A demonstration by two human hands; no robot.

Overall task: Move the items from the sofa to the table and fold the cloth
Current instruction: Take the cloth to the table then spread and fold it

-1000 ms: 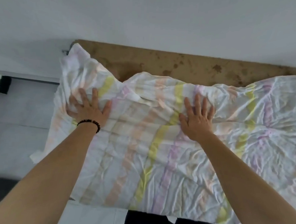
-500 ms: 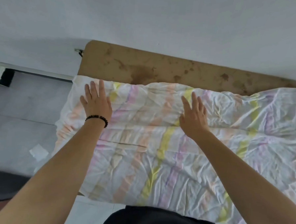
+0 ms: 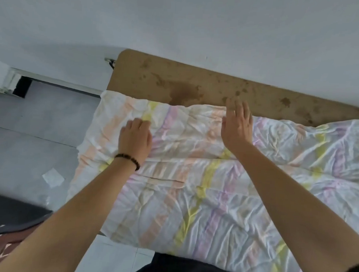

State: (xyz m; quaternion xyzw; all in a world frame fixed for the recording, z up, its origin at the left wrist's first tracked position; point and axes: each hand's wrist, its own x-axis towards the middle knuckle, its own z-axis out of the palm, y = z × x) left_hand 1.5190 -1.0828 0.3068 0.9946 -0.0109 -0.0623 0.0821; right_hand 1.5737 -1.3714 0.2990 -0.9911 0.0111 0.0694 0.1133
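Observation:
A white cloth (image 3: 192, 188) with pale orange, yellow and purple stripes lies spread and wrinkled over a brown stained table (image 3: 198, 84). A fold line runs across it about halfway up. My left hand (image 3: 136, 137), with a dark bead bracelet at the wrist, lies palm down on the cloth near its far left corner, fingers curled a little. Flat on the cloth's far edge near the middle is my right hand (image 3: 237, 126), its fingers together and reaching onto the bare table. Neither hand holds anything.
The table's far edge stands against a white wall (image 3: 180, 21). Grey tiled floor (image 3: 28, 138) lies to the left, with a small white scrap (image 3: 53, 177) on it. A dark edge of furniture (image 3: 7, 226) shows at the lower left.
Both hands have slid away from me across the cloth toward its far edge, flattening it. The raised left corner from a second ago now lies flat on the table.

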